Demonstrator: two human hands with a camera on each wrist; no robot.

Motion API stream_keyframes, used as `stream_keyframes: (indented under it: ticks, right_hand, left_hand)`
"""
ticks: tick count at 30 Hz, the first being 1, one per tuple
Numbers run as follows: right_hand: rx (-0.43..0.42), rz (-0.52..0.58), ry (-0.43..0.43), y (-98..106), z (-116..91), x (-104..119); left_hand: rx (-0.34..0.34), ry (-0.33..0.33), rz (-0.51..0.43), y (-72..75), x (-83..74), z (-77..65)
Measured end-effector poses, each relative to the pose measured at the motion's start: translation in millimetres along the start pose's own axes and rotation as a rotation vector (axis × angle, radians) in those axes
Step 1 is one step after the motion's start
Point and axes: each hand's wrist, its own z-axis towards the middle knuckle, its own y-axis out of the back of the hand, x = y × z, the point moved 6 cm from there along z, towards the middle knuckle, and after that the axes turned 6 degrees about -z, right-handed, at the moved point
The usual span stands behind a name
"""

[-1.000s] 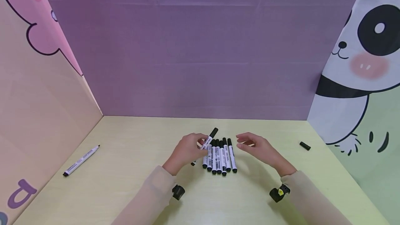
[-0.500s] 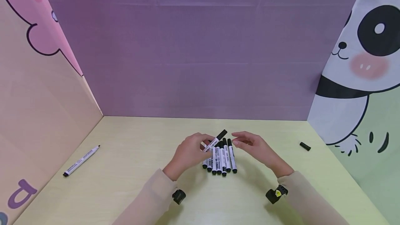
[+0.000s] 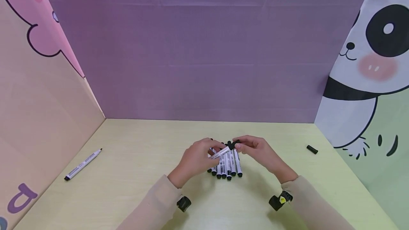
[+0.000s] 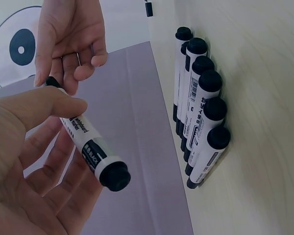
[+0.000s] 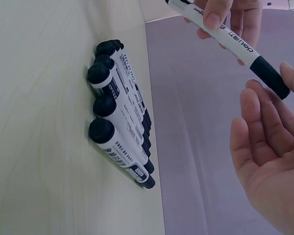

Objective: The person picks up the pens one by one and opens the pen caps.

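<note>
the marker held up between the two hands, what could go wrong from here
The cap at the right hand could slip and fall if pulled off the held marker. The row of markers lies close by, so a lowered hand might set some rolling. The marker on the far left lies with its tip bare and might dry out or mark the table.

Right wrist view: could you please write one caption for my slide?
Left hand holding a marker, its black cap by the right hand; more markers lie on the table.
</note>
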Motion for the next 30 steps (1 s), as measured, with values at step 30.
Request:
stream_keyframes:
  ticks: [30]
  right_hand:
    - [-0.015,0.080,0.080,-10,-9,16]
  left_hand:
    - [0.065,0.014,-0.260,-12.4,2.7,-2.7]
